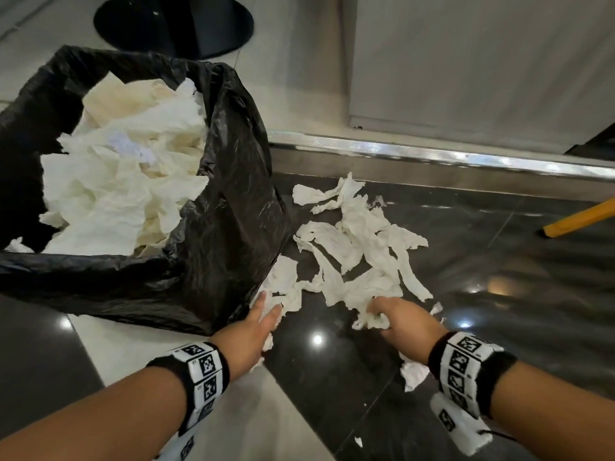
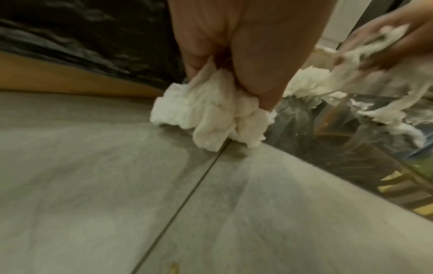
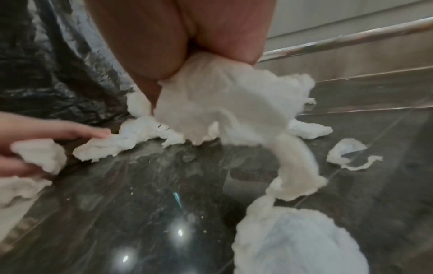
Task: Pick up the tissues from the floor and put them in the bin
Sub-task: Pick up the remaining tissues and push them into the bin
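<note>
White tissues lie torn and strewn over the dark polished floor, just to the right of the bin, whose black liner is already heaped with paper. Both hands are down in the near edge of the mess. The left hand has its fingers curled round a crumpled wad close beside the liner; the right hand pinches another clump, from which a long strip trails down to the floor.

The step in hand looks like gathering, and it would go best as a rake rather than a pluck: draw both hands toward each other along the floor so the loose strips bunch into one bundle before lifting. The paper looks thin and ragged, so a sharp pull would likely tear it and leave scraps behind. Squeezing the bundle tight should stop trailing ends from dropping on the way over. Small bits lie near the right wrist and farther right; those probably need a separate pass. The liner's mouth sags, so the bundle should be carried well over the rim before letting go.
</note>
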